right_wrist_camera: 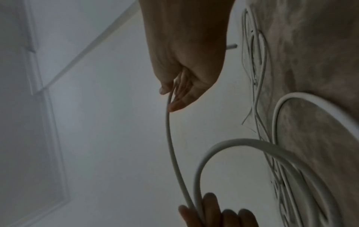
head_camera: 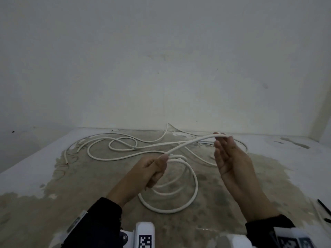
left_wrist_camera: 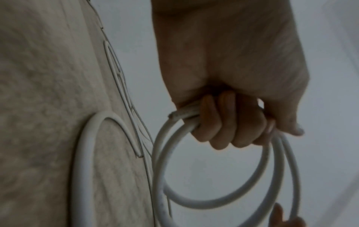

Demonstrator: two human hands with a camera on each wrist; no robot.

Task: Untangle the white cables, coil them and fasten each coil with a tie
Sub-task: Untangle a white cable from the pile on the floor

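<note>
Left hand (head_camera: 152, 169) is fisted around a few loops of thick round white plastic cable (head_camera: 179, 199); the coil hangs below the fist down to the worn, stained grey-beige surface (head_camera: 223, 199). Left wrist view shows all four fingers (left_wrist_camera: 223, 122) curled over at least two turns, with the cut cable end (left_wrist_camera: 177, 115) sticking out past the knuckles.

From the left thumb, one cable strand (head_camera: 189, 143) rises to the right hand (head_camera: 231, 158). Right hand is mostly open, fingers extended, palm facing left; the strand runs between thumb and fingertips (right_wrist_camera: 175, 106), lightly pinched.

The rest of the white cable (head_camera: 114, 145) lies in loose overlapping loops on the surface, beyond the hands, near the plain white wall (head_camera: 161, 59). A thinner white wire (head_camera: 165, 131) runs up at the wall edge.

Thin black ties (head_camera: 324, 208) lie at the far right edge of the surface.
</note>
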